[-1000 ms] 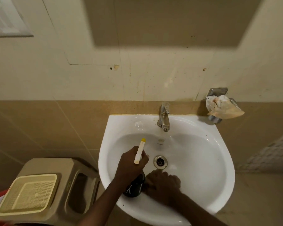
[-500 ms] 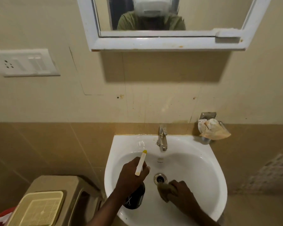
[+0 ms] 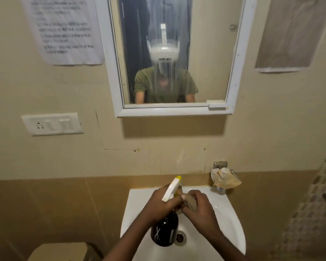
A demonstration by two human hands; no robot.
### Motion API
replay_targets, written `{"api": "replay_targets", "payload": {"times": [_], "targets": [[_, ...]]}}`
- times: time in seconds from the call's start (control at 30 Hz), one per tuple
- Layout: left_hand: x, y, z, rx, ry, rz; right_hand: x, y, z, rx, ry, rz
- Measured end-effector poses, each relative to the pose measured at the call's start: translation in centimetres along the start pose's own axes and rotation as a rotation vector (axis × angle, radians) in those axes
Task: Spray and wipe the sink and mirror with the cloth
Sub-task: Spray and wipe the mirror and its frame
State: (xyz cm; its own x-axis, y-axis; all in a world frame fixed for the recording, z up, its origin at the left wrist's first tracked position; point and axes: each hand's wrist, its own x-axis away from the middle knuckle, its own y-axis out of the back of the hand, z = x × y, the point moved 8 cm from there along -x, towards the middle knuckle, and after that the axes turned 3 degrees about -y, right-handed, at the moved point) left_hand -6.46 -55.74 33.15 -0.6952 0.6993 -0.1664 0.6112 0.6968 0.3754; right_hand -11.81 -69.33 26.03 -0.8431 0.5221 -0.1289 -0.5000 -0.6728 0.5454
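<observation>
A white sink (image 3: pixel 228 221) hangs on the wall at the bottom centre. Over it my left hand (image 3: pixel 161 201) grips a dark spray bottle (image 3: pixel 165 230) with a white and yellow trigger head (image 3: pixel 172 187) that points up toward the wall. My right hand (image 3: pixel 200 205) is closed around a bunched brownish cloth (image 3: pixel 190 201), touching the bottle's neck. The tap is hidden behind my hands. A white-framed mirror (image 3: pixel 205 53) hangs above, streaked with liquid, and reflects a person in a green shirt.
A switch plate (image 3: pixel 52 124) is on the wall to the left, under a printed paper notice (image 3: pixel 64 29). A metal holder with a crumpled wrapper (image 3: pixel 224 178) sits right of the sink. A beige stool top (image 3: pixel 60 252) shows at bottom left.
The view has tilted up from the basin to the mirror. Both hands rose out of the bowl; my right hand with the cloth came up against the bottle's neck.
</observation>
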Motion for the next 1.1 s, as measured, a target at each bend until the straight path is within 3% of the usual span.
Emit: {"api": "replay_targets", "payload": {"times": [0.2,0.37,0.63,0.87,1.1], "targets": [[-0.3,-0.9,-5.3,0.263,0.073,0.093,0.2,5.4,6.6,-0.226,0.047,-0.063],[-0.4,-0.9,-10.2,0.483,-0.002,0.11,2.5,9.1,9.6,-0.51,0.126,-0.002],[-0.6,-1.5,-17.8,0.588,-0.17,0.18,4.8,14.1,10.2,-1.132,0.135,0.084],[-0.6,-4.3,-21.2,0.577,-0.223,0.258,6.3,14.1,12.2,-1.217,0.155,0.444],[-2.3,-6.7,-24.4,0.652,-0.228,0.213,6.5,19.4,14.2,-1.235,0.145,0.385]]}}
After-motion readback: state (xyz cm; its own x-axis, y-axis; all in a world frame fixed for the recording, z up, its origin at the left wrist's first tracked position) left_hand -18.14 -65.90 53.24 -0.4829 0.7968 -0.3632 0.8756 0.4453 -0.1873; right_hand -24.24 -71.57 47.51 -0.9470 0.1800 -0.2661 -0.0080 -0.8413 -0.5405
